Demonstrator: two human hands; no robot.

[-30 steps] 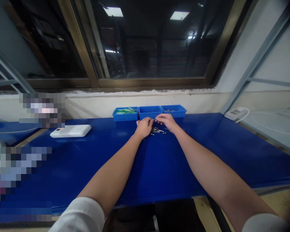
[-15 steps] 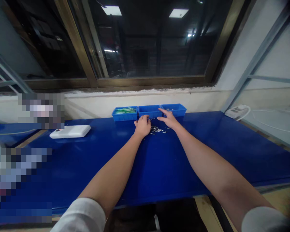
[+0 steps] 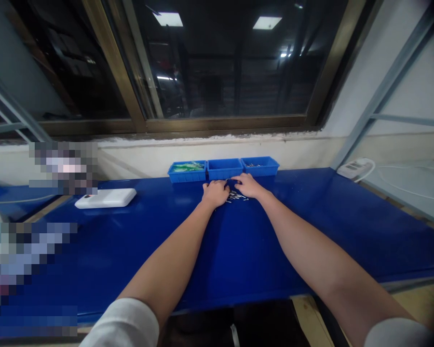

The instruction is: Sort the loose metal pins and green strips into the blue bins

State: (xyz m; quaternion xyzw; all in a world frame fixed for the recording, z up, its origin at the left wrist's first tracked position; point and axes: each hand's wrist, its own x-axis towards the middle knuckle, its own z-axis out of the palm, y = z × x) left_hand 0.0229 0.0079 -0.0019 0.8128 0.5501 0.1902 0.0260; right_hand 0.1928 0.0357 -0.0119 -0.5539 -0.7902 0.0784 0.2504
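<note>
A small pile of thin, shiny metal pins or screws [image 3: 237, 195] lies on the blue table; their exact kind is too small to make out. My left hand [image 3: 216, 193] rests at the pile's left side, its fingers bent and closed, with the fingertips partly hidden. From the right, my right hand [image 3: 248, 185] reaches over the far side of the pile, index finger and thumb slightly apart and pointing toward the left fingertips. Just behind the hands stand three blue bins: the left bin [image 3: 187, 177] holds green-and-white packets, the middle bin [image 3: 224, 168] shows bare walls, and the right bin [image 3: 265, 169] contains small metal pieces.
A white oblong device [image 3: 106, 198] lies on the table to the left. At the far right is a white power strip [image 3: 356, 167] with a cable, beside a grey metal frame [image 3: 372, 106]. The window wall rises behind the bins. Blurred patches cover items at left.
My right hand has come down and left from near the right bin to the pile, its fingers drawing closer together. My left hand has shifted slightly right and toward me.
</note>
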